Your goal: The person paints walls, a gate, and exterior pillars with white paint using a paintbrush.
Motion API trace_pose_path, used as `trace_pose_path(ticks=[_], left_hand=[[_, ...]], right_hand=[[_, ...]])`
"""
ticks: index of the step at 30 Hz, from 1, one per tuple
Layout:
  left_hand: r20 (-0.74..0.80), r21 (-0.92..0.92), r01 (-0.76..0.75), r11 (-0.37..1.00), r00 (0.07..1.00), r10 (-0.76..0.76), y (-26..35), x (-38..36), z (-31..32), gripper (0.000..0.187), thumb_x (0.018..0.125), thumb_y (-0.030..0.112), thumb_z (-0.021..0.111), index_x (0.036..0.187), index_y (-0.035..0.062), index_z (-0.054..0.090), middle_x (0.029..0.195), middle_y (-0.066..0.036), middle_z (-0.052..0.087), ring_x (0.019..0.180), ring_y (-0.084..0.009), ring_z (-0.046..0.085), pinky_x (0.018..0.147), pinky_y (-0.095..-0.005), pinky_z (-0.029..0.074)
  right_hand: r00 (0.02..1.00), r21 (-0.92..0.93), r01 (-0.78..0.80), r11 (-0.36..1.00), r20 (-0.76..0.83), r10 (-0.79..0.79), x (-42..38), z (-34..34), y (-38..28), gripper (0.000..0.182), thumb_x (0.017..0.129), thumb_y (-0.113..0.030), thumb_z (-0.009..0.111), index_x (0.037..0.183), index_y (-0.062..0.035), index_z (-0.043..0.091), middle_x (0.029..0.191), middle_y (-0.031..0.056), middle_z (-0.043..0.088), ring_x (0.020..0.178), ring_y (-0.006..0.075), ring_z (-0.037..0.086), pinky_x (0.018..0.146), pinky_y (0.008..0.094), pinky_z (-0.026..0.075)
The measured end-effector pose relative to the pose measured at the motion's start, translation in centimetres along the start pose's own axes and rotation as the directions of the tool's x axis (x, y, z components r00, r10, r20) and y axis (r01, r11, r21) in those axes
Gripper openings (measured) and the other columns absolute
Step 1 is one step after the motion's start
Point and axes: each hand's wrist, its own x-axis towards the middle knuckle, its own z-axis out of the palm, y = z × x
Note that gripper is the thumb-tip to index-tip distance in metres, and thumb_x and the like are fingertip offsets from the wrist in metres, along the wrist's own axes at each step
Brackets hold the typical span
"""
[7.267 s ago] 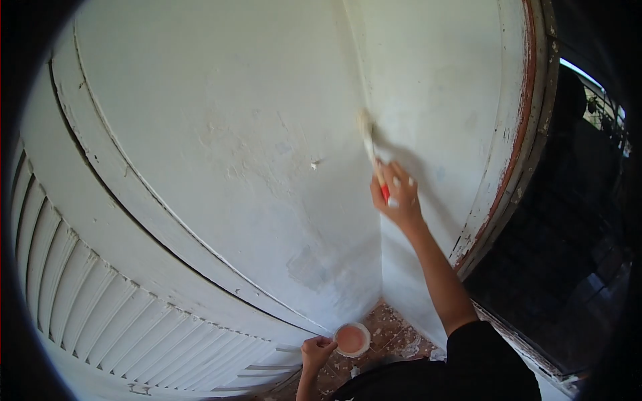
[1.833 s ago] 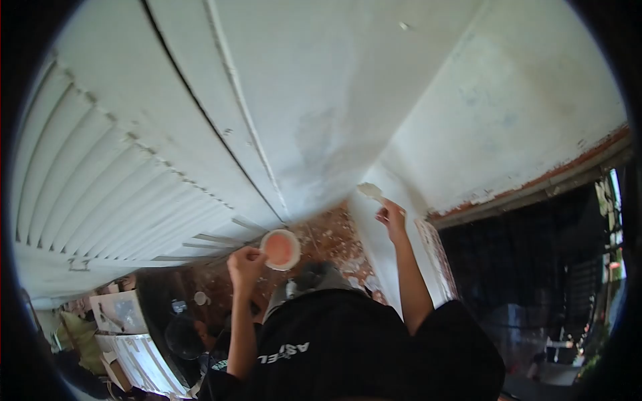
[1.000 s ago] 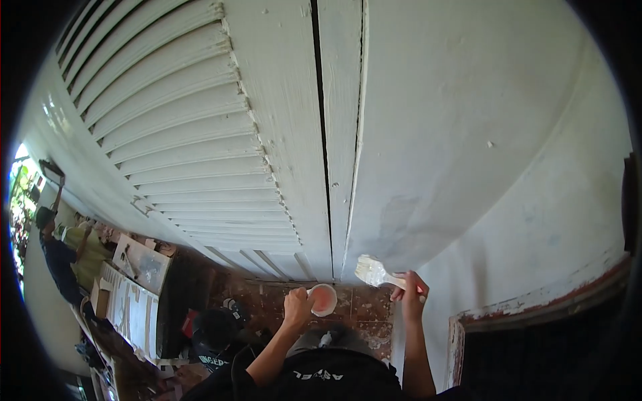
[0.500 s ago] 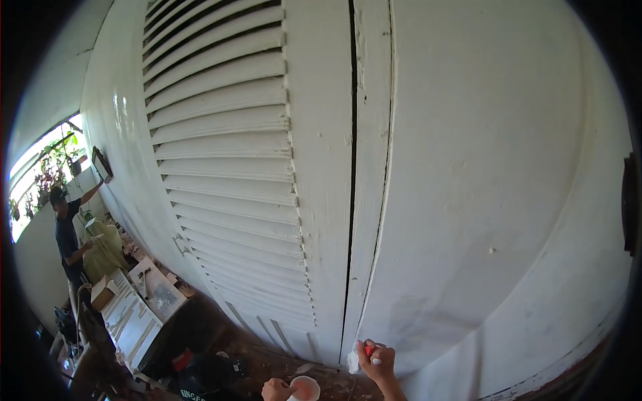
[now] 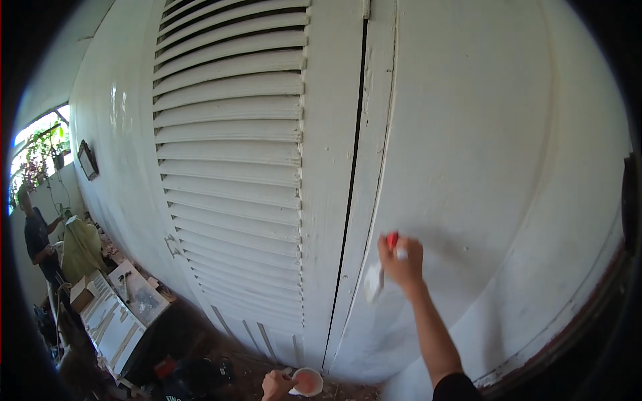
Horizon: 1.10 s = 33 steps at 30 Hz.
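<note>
Gripping the red-handled, pale-bristled brush [image 5: 376, 282], the right hand [image 5: 402, 259]; the left [image 5: 277, 385] pinches a round tub [image 5: 307, 382].

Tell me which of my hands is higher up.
Your right hand: it grips the red-ended brush, bristles down, in front of the white wall. The left hand is well below, at the rim of the round tub.
</note>
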Motion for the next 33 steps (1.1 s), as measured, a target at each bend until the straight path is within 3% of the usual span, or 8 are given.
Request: trace_pose_path(ticks=[4,9,13,15,18,20,27,33], left_hand=[[-0.034,-0.030,-0.122,0.992,0.992,0.121,-1.1,0.0,-1.2,0.026,0.056,0.034,0.067,0.064,0.0099,0.066,0.057,-0.002,0.061,0.057,-0.0163,0.060,0.059,-0.0279,0.048],[-0.035,-0.001,-0.107,0.994,0.994,0.107,-3.2,-0.6,-2.8,0.026,0.053,0.032,0.069,0.062,0.0085,0.065,0.056,-0.003,0.061,0.056,-0.0164,0.060,0.058,-0.0282,0.048],[-0.017,0.014,-0.074,0.997,0.997,0.074,-4.9,-1.3,-4.1,0.026,0.051,0.032,0.070,0.062,0.0091,0.065,0.057,-0.004,0.061,0.056,-0.0166,0.060,0.059,-0.0283,0.049],[-0.008,-0.010,-0.081,0.997,0.997,0.080,-6.6,-1.0,-4.0,0.025,0.051,0.031,0.070,0.062,0.0092,0.065,0.056,-0.004,0.061,0.056,-0.0165,0.060,0.059,-0.0282,0.049],[-0.001,-0.053,-0.063,0.997,0.998,0.063,-7.9,-1.1,-4.6,0.023,0.052,0.030,0.069,0.061,0.0092,0.065,0.056,-0.004,0.061,0.056,-0.0161,0.060,0.059,-0.0280,0.049],[0.005,-0.069,-0.039,0.997,0.999,0.039,-8.4,-1.5,-5.2,0.022,0.053,0.029,0.069,0.060,0.0092,0.065,0.056,-0.004,0.061,0.056,-0.0159,0.060,0.059,-0.0279,0.049],[0.041,-0.075,-0.035,0.997,0.998,0.038,-11.0,-1.7,-6.3,0.019,0.054,0.027,0.069,0.058,0.0087,0.065,0.053,-0.002,0.059,0.051,-0.0140,0.059,0.057,-0.0265,0.048],[0.010,-0.044,-0.104,0.994,0.994,0.105,-11.9,-2.2,-7.1,0.019,0.053,0.026,0.068,0.058,0.0081,0.064,0.052,-0.003,0.059,0.051,-0.0145,0.059,0.056,-0.0267,0.048]], right_hand=[[0.964,-0.139,0.045,0.989,-0.253,-0.080,7.6,-0.9,-2.3,0.034,0.073,-0.020,0.052,0.044,-0.0036,0.045,0.043,0.0165,0.046,0.042,0.0322,0.049,0.042,0.0378,0.040],[0.663,-0.231,0.215,0.949,-0.679,-0.316,15.2,-4.8,-6.3,0.036,0.076,-0.012,0.054,0.044,-0.0068,0.038,0.039,0.0079,0.041,0.033,0.0270,0.042,0.034,0.0313,0.032],[0.534,-0.269,0.272,0.924,-0.757,-0.377,16.9,-6.2,-9.0,0.033,0.074,-0.008,0.056,0.047,-0.0069,0.038,0.044,0.0044,0.044,0.035,0.0220,0.043,0.034,0.0287,0.032],[0.339,-0.401,0.361,0.842,-0.784,-0.520,16.1,-4.9,-8.4,0.027,0.073,-0.005,0.059,0.052,-0.0064,0.041,0.051,0.0031,0.047,0.040,0.0190,0.046,0.035,0.0263,0.034],[0.469,-0.710,0.189,0.679,-0.542,-0.697,8.8,0.9,-3.5,0.016,0.065,-0.011,0.066,0.075,-0.0077,0.054,0.085,0.0028,0.053,0.079,0.0147,0.051,0.057,0.0276,0.041],[0.776,-0.473,0.303,0.827,-0.381,-0.502,2.7,1.9,-4.1,0.013,0.069,-0.006,0.056,0.063,-0.0063,0.045,0.057,0.0058,0.044,0.046,0.0183,0.045,0.038,0.0270,0.034],[0.948,-0.279,0.176,0.944,-0.210,-0.239,-11.7,5.7,-3.5,0.021,0.068,-0.003,0.054,0.059,-0.0065,0.036,0.049,0.0055,0.039,0.038,0.0211,0.043,0.035,0.0290,0.035],[0.989,-0.199,-0.002,0.980,-0.144,-0.028,-10.7,3.9,-5.0,0.018,0.073,-0.006,0.052,0.059,-0.0077,0.040,0.053,0.0094,0.047,0.044,0.0276,0.049,0.038,0.0339,0.038]])
